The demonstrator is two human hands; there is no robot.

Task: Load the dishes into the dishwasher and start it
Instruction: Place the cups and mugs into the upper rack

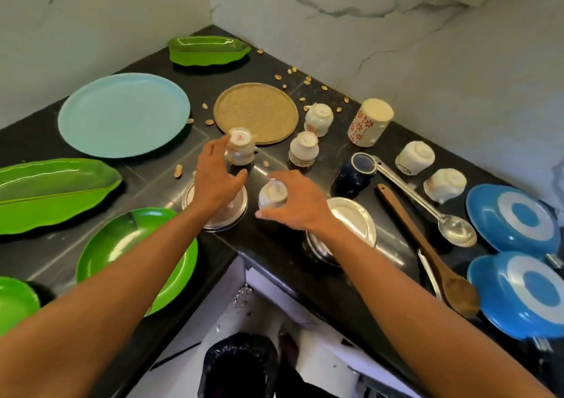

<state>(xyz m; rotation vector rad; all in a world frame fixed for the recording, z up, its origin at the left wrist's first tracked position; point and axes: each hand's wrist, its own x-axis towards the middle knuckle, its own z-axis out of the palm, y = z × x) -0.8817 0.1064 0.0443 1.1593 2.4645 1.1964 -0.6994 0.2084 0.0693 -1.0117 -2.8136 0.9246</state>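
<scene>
While the left hand (pixel 218 181) reaches out with fingers nearly straight, its fingertip touches an upturned white cup (pixel 241 146) at the near edge of a round woven mat (pixel 256 112). The right hand (pixel 300 202) curls fingers and thumb round a small cup (pixel 272 195), which is blurred and shows its base. Both cups stand on the black counter (pixel 274 245), as do the other cups farther back, every one mouth down, so no contents show. A floral tumbler (pixel 369 123) is likewise inverted; the navy mug (pixel 354 178) shows only a dark inside. Under the wrists lie two steel plates (pixel 351 220). The green plate (pixel 137 254) and light blue plate (pixel 123 114) hold nothing, while nut shells (pixel 293 71) litter the back corner. A steel ladle (pixel 454 230) and wooden spoon (pixel 427 245) lie beside two blue plates (pixel 512 217). The counter's inner corner juts between the forearms, with a black-lined bin (pixel 241 364) on the floor below.
</scene>
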